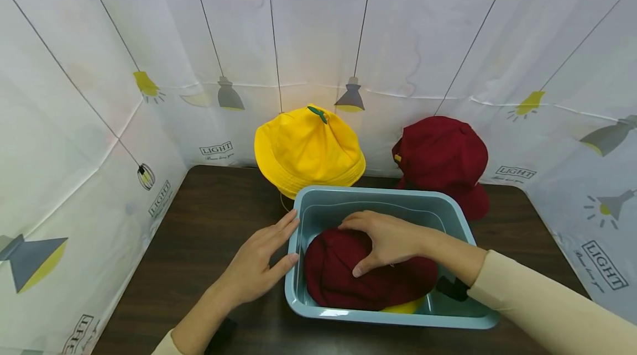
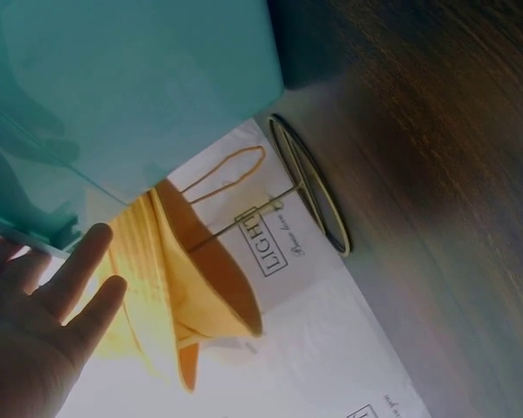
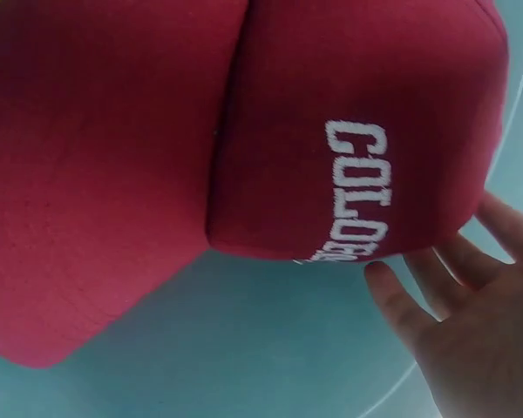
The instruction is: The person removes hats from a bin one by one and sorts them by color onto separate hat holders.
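Observation:
A dark red baseball cap [image 1: 330, 272] with white lettering lies in a light blue plastic bin [image 1: 398, 319], over a bit of something yellow [image 1: 405, 307]. My right hand [image 1: 385, 239] arches over the cap's crown, fingers and thumb spread apart. In the right wrist view, the fingertips [image 3: 444, 287] sit right at the crown's edge beside the lettering on the cap [image 3: 357, 78]. My left hand [image 1: 259, 258] has its fingers extended at the bin's left rim. From the left wrist, that hand [image 2: 48, 305] appears beside the bin's outer wall [image 2: 148, 87].
Behind the bin stands a yellow bucket hat [image 1: 308, 150] with a green sprout, on a wire stand [image 2: 309, 183]. Another dark red cap [image 1: 443, 150] is at the back right. Printed white sheeting [image 1: 318, 29] encloses the dark wooden table [image 1: 209, 222].

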`<state>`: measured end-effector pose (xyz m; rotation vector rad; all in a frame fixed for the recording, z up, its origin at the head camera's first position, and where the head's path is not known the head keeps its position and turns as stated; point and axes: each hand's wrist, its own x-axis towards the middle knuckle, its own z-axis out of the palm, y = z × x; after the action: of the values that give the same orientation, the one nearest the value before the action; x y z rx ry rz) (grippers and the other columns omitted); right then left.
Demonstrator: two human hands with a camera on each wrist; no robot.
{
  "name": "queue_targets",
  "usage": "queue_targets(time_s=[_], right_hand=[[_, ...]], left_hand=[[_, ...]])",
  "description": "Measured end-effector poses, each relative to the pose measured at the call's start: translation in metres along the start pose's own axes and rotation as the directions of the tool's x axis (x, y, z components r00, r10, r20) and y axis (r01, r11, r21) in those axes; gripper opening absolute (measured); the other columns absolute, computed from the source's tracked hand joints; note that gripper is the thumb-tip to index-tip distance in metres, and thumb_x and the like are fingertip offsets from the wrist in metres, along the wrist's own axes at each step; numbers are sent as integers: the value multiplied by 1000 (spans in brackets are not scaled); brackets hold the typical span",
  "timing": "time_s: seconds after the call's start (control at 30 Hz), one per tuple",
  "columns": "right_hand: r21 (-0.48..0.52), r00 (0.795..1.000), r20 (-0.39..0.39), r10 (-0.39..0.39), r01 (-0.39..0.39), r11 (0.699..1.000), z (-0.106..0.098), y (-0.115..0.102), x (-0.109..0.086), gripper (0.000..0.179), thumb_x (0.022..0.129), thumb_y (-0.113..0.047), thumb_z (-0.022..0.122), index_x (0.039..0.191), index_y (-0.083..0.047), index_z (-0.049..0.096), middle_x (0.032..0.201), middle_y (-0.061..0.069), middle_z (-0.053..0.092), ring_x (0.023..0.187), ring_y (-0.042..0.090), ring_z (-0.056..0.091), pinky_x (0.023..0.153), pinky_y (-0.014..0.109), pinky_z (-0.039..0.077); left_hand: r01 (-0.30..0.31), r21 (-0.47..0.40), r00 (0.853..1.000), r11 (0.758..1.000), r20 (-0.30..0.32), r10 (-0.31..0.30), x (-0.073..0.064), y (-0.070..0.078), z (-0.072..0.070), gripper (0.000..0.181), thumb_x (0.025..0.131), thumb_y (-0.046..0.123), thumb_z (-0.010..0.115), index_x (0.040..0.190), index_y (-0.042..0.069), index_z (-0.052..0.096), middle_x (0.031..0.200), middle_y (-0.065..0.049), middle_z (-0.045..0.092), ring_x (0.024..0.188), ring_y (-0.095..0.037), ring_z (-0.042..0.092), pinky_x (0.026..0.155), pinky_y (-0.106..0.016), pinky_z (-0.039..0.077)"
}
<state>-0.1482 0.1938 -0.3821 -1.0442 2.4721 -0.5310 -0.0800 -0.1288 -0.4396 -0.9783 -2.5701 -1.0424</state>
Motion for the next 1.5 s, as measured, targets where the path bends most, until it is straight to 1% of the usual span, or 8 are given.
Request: queue_targets(time_s=[0.1, 0.27, 0.47, 0.7, 0.87, 1.0, 1.17, 1.5], right_hand=[[-18, 1000, 9, -11, 11, 1000, 4, 2, 2, 84, 78, -56, 88, 144, -12, 61, 142, 2, 61, 123, 22, 55, 105, 49, 51], [-46, 999, -1, -37, 36, 998, 7, 3, 3, 75, 78, -46, 90, 138, -10, 63, 134, 0, 64, 116, 18, 56, 102, 45, 52], [-74, 998, -18, -63, 62, 995, 7, 4, 2, 62, 81, -41, 89, 132, -12, 68, 123, -5, 66, 106, 13, 57, 97, 40, 54], [8, 996, -32, -83, 84, 996, 5, 5, 2, 45, 87, -28, 87, 127, -14, 71, 116, -8, 68, 99, 12, 60, 92, 37, 56], [93, 993, -62, -104, 110, 990, 4, 7, 1, 31, 91, -12, 83, 120, -12, 74, 102, -9, 70, 89, 13, 62, 81, 33, 58], [101, 987, -82, -137, 145, 984, 3, 8, 1, 23, 91, -7, 81, 114, -13, 77, 95, -10, 70, 82, 10, 61, 76, 28, 57], [92, 983, -86, -160, 167, 982, 1, 8, 2, 20, 91, -4, 81, 109, -13, 79, 93, -10, 72, 79, 4, 60, 74, 25, 57], [72, 980, -111, -166, 174, 982, -3, 4, 0, 21, 91, -1, 80, 108, -14, 82, 94, -10, 74, 79, 3, 62, 72, 23, 58]], left_hand=[[2, -7, 1000, 1000, -1, -2, -1, -1, 0, 61, 106, 31, 61, 160, 8, 43, 170, 1, 31, 149, -21, 43, 116, -59, 39], [-2, 1, 1000, 1000, 8, 2, 0, 0, 1, 61, 106, 31, 60, 160, 8, 43, 170, -1, 31, 148, -24, 44, 115, -59, 40], [5, 0, 1000, 1000, 18, -5, 1, 0, 0, 61, 107, 31, 59, 161, 8, 42, 170, -2, 31, 149, -24, 44, 116, -59, 39], [4, 1, 1000, 1000, 14, -4, 0, 1, 0, 61, 106, 31, 60, 160, 8, 43, 170, -2, 31, 149, -24, 44, 116, -59, 40], [-3, 4, 1000, 1000, 7, 3, 0, 1, 1, 62, 106, 32, 60, 160, 8, 43, 170, -1, 31, 149, -24, 44, 116, -59, 40], [-5, 9, 1000, 1000, 8, 5, 0, 0, 1, 62, 106, 32, 60, 160, 8, 43, 170, -2, 31, 149, -24, 44, 116, -59, 40], [-2, 6, 1000, 1000, 12, 1, 1, 1, 1, 61, 106, 32, 59, 161, 8, 43, 170, -2, 31, 149, -24, 44, 116, -59, 39], [-10, 10, 1000, 1000, 2, 10, -1, -2, 1, 61, 106, 31, 60, 160, 8, 43, 170, -2, 32, 149, -24, 44, 115, -59, 40]])
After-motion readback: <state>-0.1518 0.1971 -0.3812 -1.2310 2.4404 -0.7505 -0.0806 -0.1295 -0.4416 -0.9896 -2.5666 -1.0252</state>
